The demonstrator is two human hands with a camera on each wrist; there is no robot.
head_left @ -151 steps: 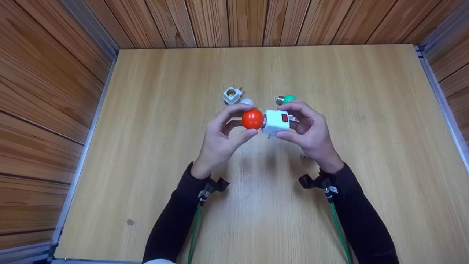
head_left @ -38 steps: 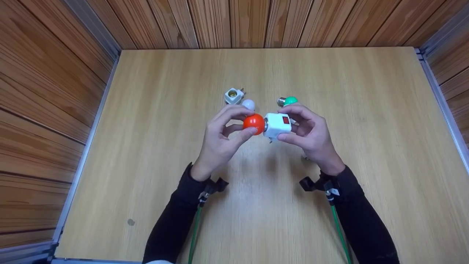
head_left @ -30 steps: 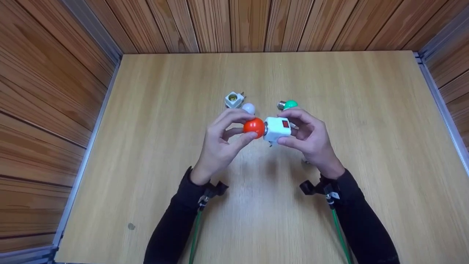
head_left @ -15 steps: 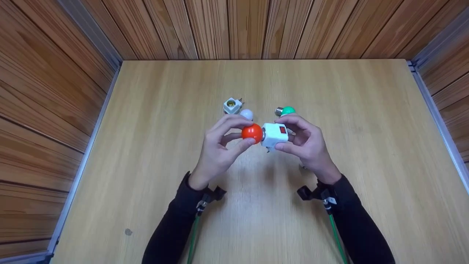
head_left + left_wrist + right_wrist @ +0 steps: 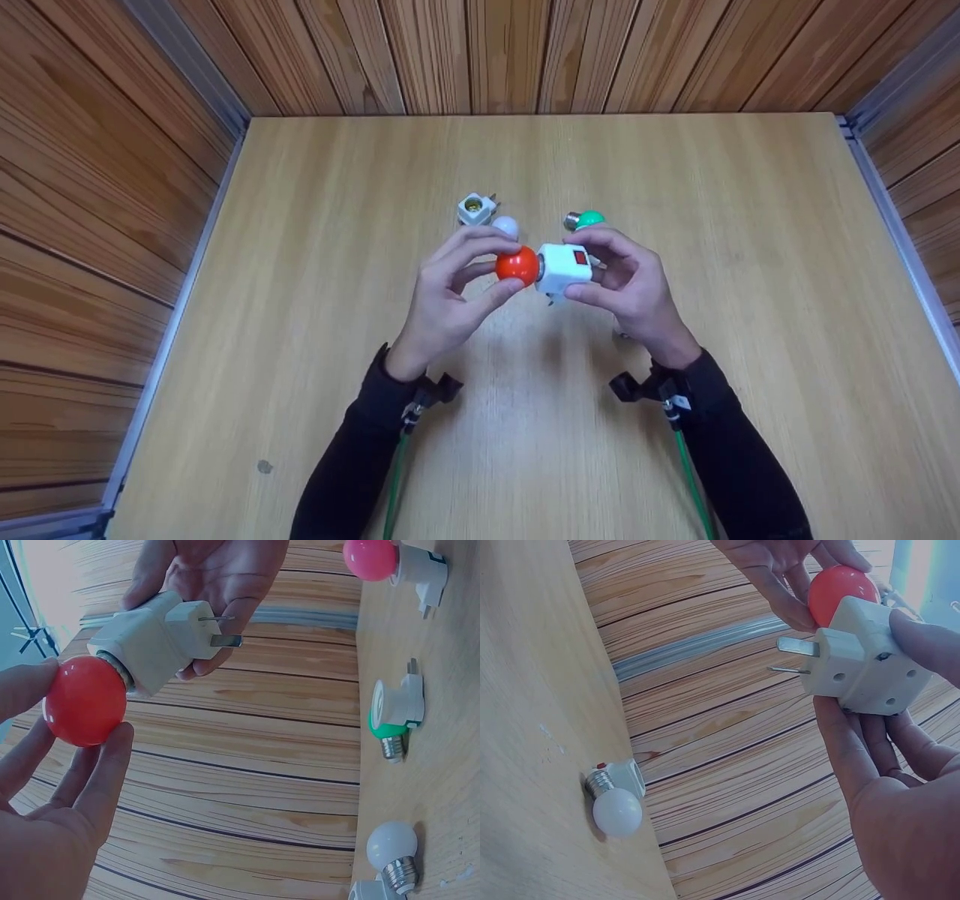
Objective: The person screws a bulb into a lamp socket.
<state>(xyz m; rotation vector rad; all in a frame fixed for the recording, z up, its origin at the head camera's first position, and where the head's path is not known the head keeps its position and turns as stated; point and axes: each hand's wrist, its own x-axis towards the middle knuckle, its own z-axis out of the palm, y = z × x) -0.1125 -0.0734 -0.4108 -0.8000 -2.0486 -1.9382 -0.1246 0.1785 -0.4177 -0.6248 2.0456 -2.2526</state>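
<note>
My left hand [image 5: 448, 296] holds a red light bulb [image 5: 517, 266] between thumb and fingers, above the table. My right hand [image 5: 630, 289] grips a white plug-in lamp socket [image 5: 562, 268] with a red switch. The bulb's base sits in the socket's mouth, and a sliver of metal thread shows between them in the left wrist view. Two metal plug prongs [image 5: 799, 646] stick out from the socket's side in the right wrist view. Right fingers wrap under the socket body while the thumb presses its other side.
Beyond the hands lie a second white socket [image 5: 475, 208], a white bulb [image 5: 505, 226] and a green bulb [image 5: 589, 219]. In the left wrist view, another white socket [image 5: 401, 703] stands by the green bulb, and a pink bulb [image 5: 370, 558] sits in a socket. Wooden walls border the table.
Both hands keep hold of the bulb and socket in nearly the same place. The left thumb and fingers have shifted slightly on the red bulb; the head view has tilted a little.
</note>
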